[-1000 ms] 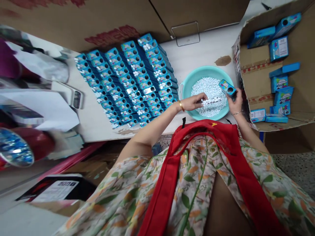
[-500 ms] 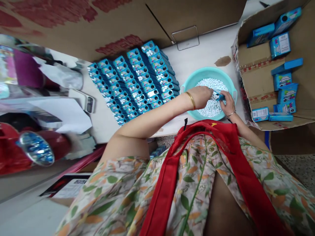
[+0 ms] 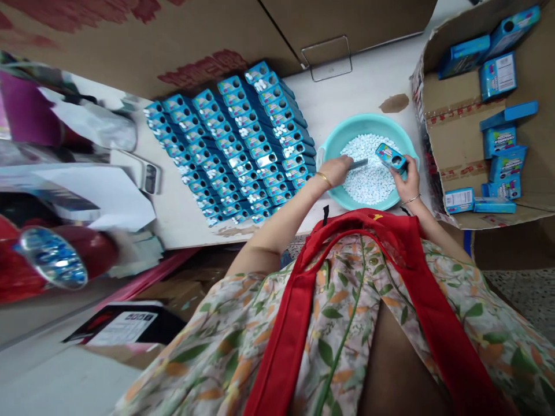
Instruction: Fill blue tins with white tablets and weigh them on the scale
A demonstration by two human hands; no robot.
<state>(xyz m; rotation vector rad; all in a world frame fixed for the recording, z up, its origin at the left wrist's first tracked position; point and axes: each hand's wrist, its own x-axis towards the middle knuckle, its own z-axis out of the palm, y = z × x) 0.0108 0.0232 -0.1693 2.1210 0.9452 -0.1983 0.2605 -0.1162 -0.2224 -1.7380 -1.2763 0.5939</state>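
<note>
My left hand (image 3: 335,171) is closed round the handle of a small grey scoop (image 3: 359,164), held over the left part of a turquoise basin (image 3: 336,138). Small white pellets (image 3: 368,188) fill the basin's bottom. On the basin's right side, my right hand (image 3: 406,182) grips a small blue box (image 3: 385,153) with a dark round hole in its end. The box is tilted above the pellets, apart from the scoop. What lies inside the box is hidden.
Rows of similar blue boxes (image 3: 234,144) stand on the white table left of the basin, many with pellets at their openings. A cardboard carton (image 3: 451,138) with several blue boxes is at right. A wire handle (image 3: 327,58) sits by the back cardboard. A phone (image 3: 150,178) lies at left.
My left hand has drawn back left with the scoop, away from the blue box. My right hand has turned the box so its printed side shows. The view has shifted slightly.
</note>
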